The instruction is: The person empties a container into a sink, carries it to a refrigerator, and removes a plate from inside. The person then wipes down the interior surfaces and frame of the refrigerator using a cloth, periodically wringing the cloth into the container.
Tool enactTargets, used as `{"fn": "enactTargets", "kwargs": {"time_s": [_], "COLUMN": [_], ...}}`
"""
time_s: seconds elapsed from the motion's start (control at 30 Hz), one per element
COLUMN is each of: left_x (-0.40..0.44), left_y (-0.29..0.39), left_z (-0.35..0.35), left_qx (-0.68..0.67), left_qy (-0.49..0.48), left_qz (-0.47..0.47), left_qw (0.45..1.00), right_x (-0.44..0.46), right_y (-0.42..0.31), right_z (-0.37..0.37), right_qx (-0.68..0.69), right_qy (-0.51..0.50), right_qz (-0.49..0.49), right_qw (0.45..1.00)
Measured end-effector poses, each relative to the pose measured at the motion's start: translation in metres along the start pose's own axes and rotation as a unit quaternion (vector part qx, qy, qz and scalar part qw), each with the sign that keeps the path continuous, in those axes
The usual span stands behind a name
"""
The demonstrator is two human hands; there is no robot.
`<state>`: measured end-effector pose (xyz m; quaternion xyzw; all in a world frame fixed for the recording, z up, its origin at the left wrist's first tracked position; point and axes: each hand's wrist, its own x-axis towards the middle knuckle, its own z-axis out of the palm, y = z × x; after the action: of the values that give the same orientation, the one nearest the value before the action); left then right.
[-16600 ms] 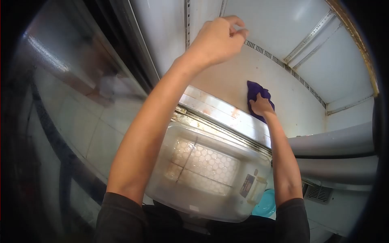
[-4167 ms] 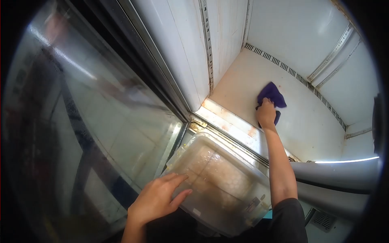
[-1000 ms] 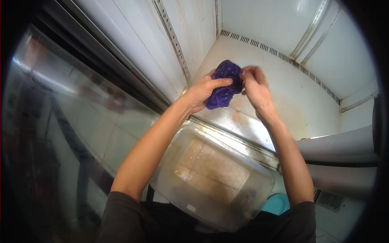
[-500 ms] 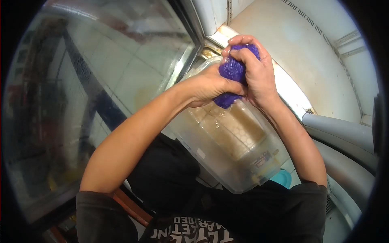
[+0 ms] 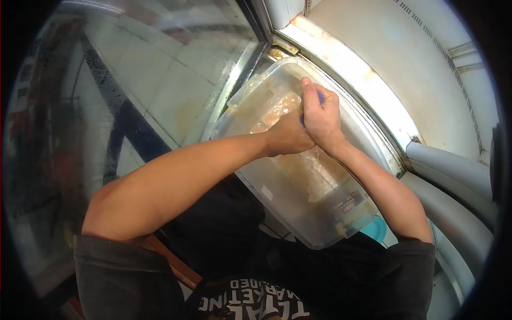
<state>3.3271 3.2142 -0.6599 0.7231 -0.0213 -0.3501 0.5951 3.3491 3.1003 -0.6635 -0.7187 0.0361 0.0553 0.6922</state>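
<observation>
A purple cloth (image 5: 321,97) is bunched between my two hands, mostly hidden, with only small bits of it showing. My left hand (image 5: 290,133) is closed around its lower part. Pressed against it, my right hand (image 5: 323,116) grips the upper part, thumb pointing up. Both hands are over a translucent plastic tub (image 5: 266,205), which holds murky brownish water (image 5: 298,170) with a rippled surface.
Left of the tub stands a wet glass door (image 5: 176,69) with a dark frame. To the right is a white cabinet interior (image 5: 373,48) with a stained sill (image 5: 362,66). A turquoise round container (image 5: 375,229) sits behind the tub's near right corner.
My hands have come down toward the tub and tightened together. The purple cloth, widely visible before, is now almost covered by my fingers. The water has become more disturbed.
</observation>
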Motion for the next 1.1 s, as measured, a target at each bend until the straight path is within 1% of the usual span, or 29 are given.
{"fn": "enactTargets", "kwargs": {"time_s": [0.07, 0.1, 0.17, 0.23, 0.27, 0.3, 0.37, 0.4, 0.47, 0.5, 0.57, 0.6, 0.63, 0.67, 0.7, 0.77, 0.8, 0.83, 0.9, 0.93, 0.97, 1.0, 1.03, 1.07, 1.1], "left_x": [-0.007, -0.009, -0.011, -0.007, -0.003, 0.001, 0.013, 0.013, 0.017, 0.011, 0.008, 0.005, 0.001, -0.007, -0.009, -0.012, -0.015, -0.014, -0.013, -0.015, -0.013, -0.014, -0.016, -0.015, -0.014], "left_y": [-0.006, -0.004, -0.003, -0.003, 0.009, 0.009, 0.031, 0.050, 0.096, 0.114, 0.134, 0.140, 0.144, 0.142, 0.144, 0.147, 0.150, 0.151, 0.153, 0.155, 0.154, 0.155, 0.159, 0.159, 0.158], "left_z": [0.006, 0.006, 0.006, 0.003, 0.000, 0.003, -0.022, -0.029, -0.045, -0.053, -0.066, -0.071, -0.074, -0.076, -0.082, -0.092, -0.095, -0.095, -0.090, -0.088, -0.088, -0.089, -0.090, -0.092, -0.096], "left_qx": [0.043, 0.042, 0.072, 0.089, 0.107, 0.094, 0.043, 0.051, 0.025, -0.006, -0.041, -0.031, -0.063, -0.097, -0.091, -0.130, -0.098, -0.097, -0.022, -0.016, 0.031, 0.048, 0.067, 0.065, 0.063], "left_qy": [0.032, 0.032, 0.033, 0.007, -0.013, 0.045, -0.064, -0.068, -0.079, -0.074, -0.041, -0.046, -0.031, -0.014, -0.018, -0.004, 0.015, 0.010, 0.115, 0.126, 0.132, 0.135, 0.141, 0.161, 0.159], "left_qz": [-0.014, -0.014, -0.030, -0.041, -0.068, -0.037, -0.104, -0.095, -0.164, -0.121, -0.099, -0.083, -0.077, -0.064, -0.055, -0.041, -0.025, -0.020, 0.088, 0.101, 0.144, 0.136, 0.127, 0.104, 0.104], "left_qw": [0.998, 0.998, 0.996, 0.995, 0.992, 0.994, 0.992, 0.992, 0.983, 0.990, 0.993, 0.995, 0.995, 0.993, 0.994, 0.991, 0.995, 0.995, 0.989, 0.987, 0.980, 0.980, 0.980, 0.979, 0.980], "right_x": [-0.007, -0.006, -0.004, -0.004, -0.003, 0.005, 0.024, 0.030, 0.044, 0.051, 0.076, 0.076, 0.068, 0.061, 0.063, 0.067, 0.067, 0.070, 0.073, 0.072, 0.071, 0.072, 0.072, 0.070, 0.066], "right_y": [0.002, 0.006, 0.011, 0.007, 0.003, 0.003, -0.012, -0.024, -0.053, -0.066, -0.051, -0.068, -0.082, -0.092, -0.095, -0.097, -0.103, -0.106, -0.113, -0.117, -0.124, -0.127, -0.130, -0.140, -0.148], "right_z": [0.002, 0.002, 0.003, 0.002, 0.002, 0.003, -0.009, -0.013, -0.022, -0.030, -0.038, -0.041, -0.042, -0.041, -0.044, -0.049, -0.053, -0.057, -0.066, -0.068, -0.070, -0.070, -0.070, -0.072, -0.074], "right_qx": [0.036, 0.035, 0.008, -0.013, 0.004, -0.012, -0.046, -0.047, -0.001, 0.046, 0.000, -0.010, -0.021, 0.007, 0.005, 0.040, 0.036, 0.032, 0.032, 0.019, 0.007, -0.039, -0.023, -0.028, -0.034], "right_qy": [-0.017, -0.018, -0.008, 0.001, 0.002, 0.016, 0.002, 0.011, 0.063, 0.016, -0.022, -0.049, -0.079, -0.070, -0.063, -0.073, -0.047, -0.042, -0.051, -0.051, -0.050, -0.011, -0.005, 0.006, 0.015], "right_qz": [0.059, 0.060, 0.026, 0.040, 0.037, 0.031, 0.062, 0.052, 0.046, 0.075, 0.021, 0.029, 0.041, 0.019, 0.009, -0.043, -0.052, -0.056, -0.079, -0.098, -0.116, -0.226, -0.258, -0.234, -0.209], "right_qw": [0.997, 0.997, 1.000, 0.999, 0.999, 0.999, 0.997, 0.997, 0.997, 0.996, 1.000, 0.998, 0.996, 0.997, 0.998, 0.996, 0.997, 0.997, 0.995, 0.994, 0.992, 0.973, 0.966, 0.972, 0.977]}}
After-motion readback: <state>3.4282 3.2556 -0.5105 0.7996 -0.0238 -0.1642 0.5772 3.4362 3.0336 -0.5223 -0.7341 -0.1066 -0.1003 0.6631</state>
